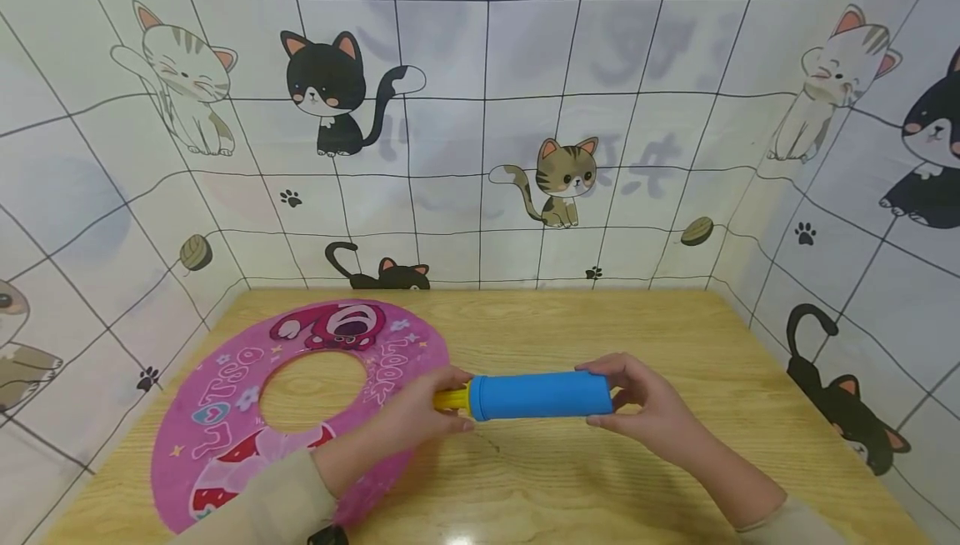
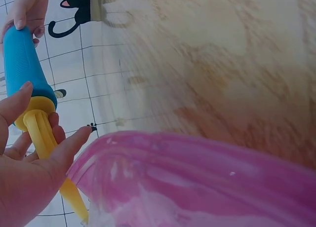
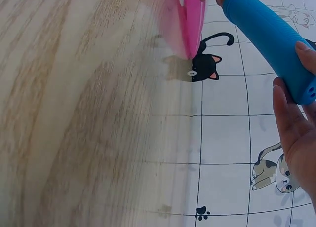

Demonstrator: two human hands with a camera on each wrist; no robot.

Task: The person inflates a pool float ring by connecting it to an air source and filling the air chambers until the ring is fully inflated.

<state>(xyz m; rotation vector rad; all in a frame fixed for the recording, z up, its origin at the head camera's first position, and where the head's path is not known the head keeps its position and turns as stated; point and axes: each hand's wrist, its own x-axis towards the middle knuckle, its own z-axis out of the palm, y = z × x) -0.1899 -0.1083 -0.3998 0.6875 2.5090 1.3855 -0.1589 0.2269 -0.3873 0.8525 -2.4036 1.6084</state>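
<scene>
A hand air pump with a ribbed blue barrel point(image 1: 543, 396) and a yellow handle point(image 2: 42, 133) is held level over the table. My left hand point(image 1: 420, 412) grips the yellow end, thumb along the barrel's collar in the left wrist view. At the other end, my right hand point(image 1: 648, 407) pinches the barrel between thumb and fingers; small holes show in that end in the right wrist view. Under and beside my left forearm lies a pink swim ring point(image 1: 187, 412), puffed up, with a printed bear and lettering. My forearm and sleeve hide part of its near side.
The wood-grain table point(image 1: 600, 324) spreads under both hands. Behind it and at both sides stands a white gridded cloth point(image 1: 450, 195) with cartoon cats. A small black object point(image 1: 327, 536) shows at the left sleeve, at the lower edge of the head view.
</scene>
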